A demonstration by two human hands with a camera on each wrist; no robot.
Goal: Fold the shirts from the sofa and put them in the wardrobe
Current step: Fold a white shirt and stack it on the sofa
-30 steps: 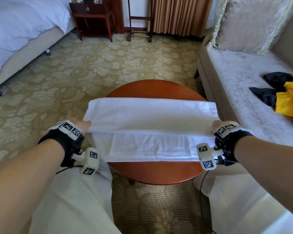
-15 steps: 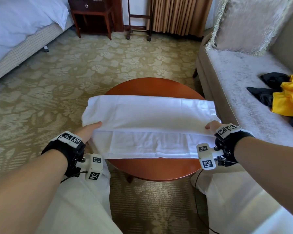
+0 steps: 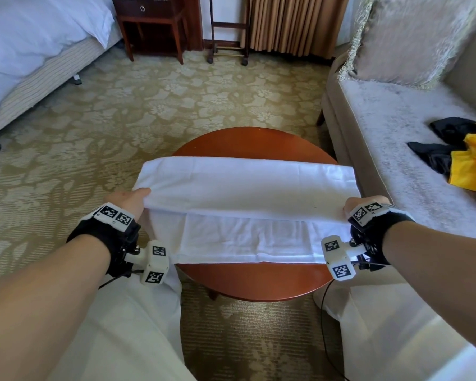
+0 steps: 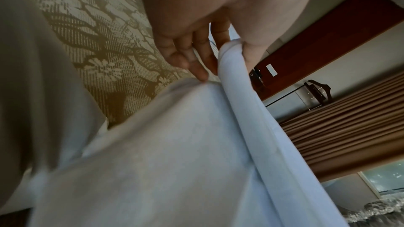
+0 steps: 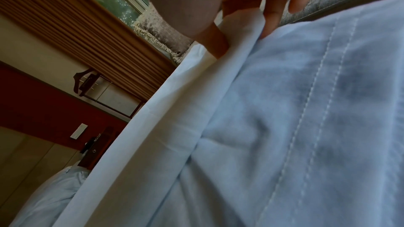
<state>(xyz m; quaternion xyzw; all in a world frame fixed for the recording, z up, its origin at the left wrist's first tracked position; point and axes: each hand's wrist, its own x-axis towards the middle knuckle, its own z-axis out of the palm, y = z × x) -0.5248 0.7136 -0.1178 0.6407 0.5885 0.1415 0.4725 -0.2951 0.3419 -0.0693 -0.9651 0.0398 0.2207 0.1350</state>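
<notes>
Sofa [image 3: 390, 138]: on your right, pale plush seat; a cushion [image 3: 412, 37] leans at its far end.
Carpet [image 3: 176, 105]: floral, underfoot all round.
Round table [image 3: 248, 281]: dark red wood, directly ahead of you; it serves as your folding surface.
White shirt [image 3: 248, 188]: lies across the table as a long band, its ends reaching past the rim on either side. A folded upper layer has its near edge raised between your hands; a lower layer lies flat beneath, toward you.
Handling: judged light, soft and limp. It will sag wherever unsupported, and thin layers may slide on one another. Take it at the two end corners of the fold edge and keep the span taut so the crease stays straight.
Remaining garments [image 3: 467, 158]: one yellow, one dark, in a heap on the sofa seat, well apart from the table and not yet folded.
Your left hand [image 3: 129, 200]: thumb and fingers pinching the fold's left end.
Your right hand [image 3: 353, 206]: pinching the fold's right end between thumb and fingers.
Wardrobe: not identifiable in any view.
</notes>
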